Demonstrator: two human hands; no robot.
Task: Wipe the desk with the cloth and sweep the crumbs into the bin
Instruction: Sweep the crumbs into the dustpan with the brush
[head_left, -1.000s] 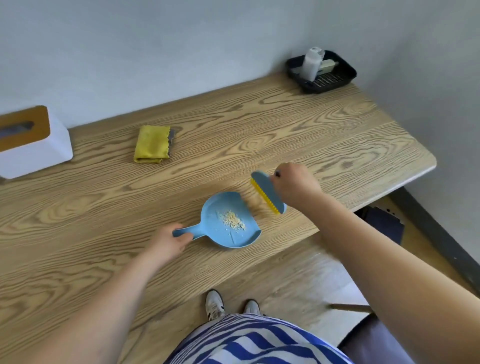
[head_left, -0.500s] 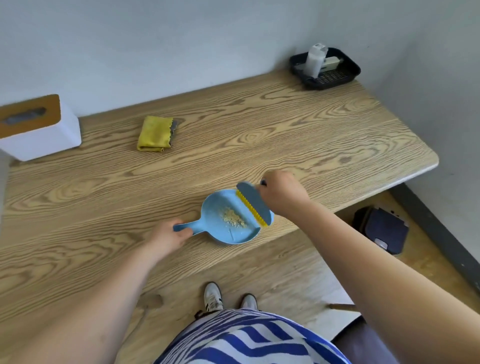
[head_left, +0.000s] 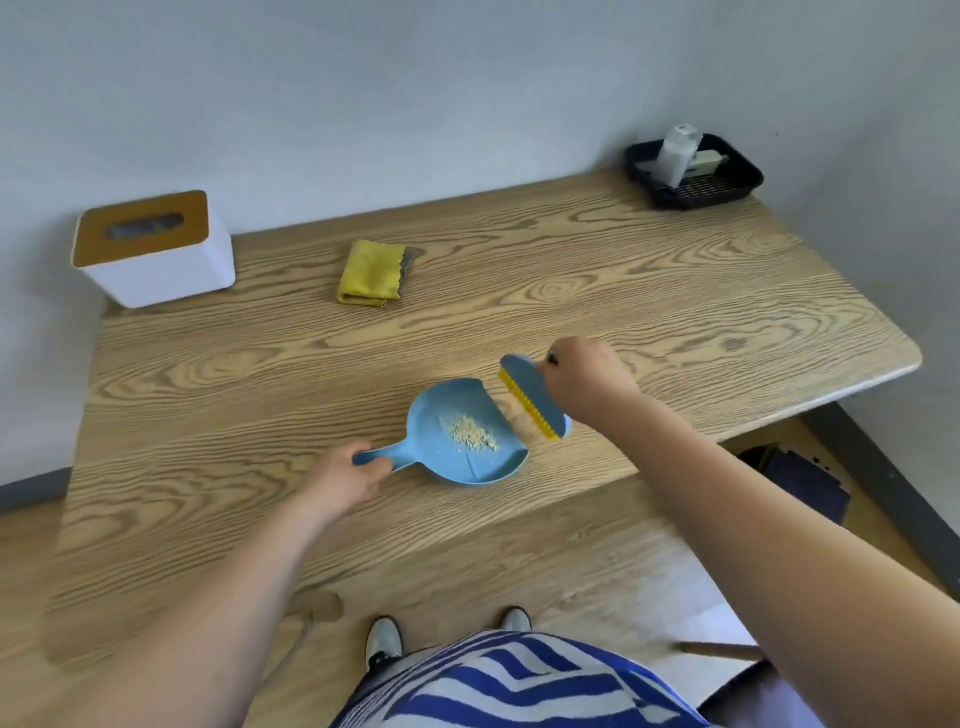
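Nearest you, a blue-and-white striped top (head_left: 519, 686) fills the bottom edge, with two shoes (head_left: 383, 638) on the wooden floor under the desk's front edge.

Your left hand (head_left: 343, 480) is curled round the handle of the blue dustpan (head_left: 457, 441), which lies flat on the desk (head_left: 208, 415) near its front edge, its open mouth facing right. A small heap of pale crumbs (head_left: 472, 434) sits in the middle of the pan.

Your right hand (head_left: 587, 382) grips the brush (head_left: 532, 397) by its handle, which is hidden inside your fist. The blue back of the brush faces up and its yellow bristles point down and left, just beside the pan's mouth. You cannot tell whether the bristles touch the wood.

Farther back, the folded yellow cloth (head_left: 370, 274) lies on the desk, well apart from both hands. To its left, a white tissue box (head_left: 156, 260) with a brown lid stands at the back left corner. At the back right corner sits a black tray (head_left: 727, 182) holding a white bottle (head_left: 678, 153). On the floor at right, a dark bin (head_left: 800, 480) shows partly under the desk's edge.
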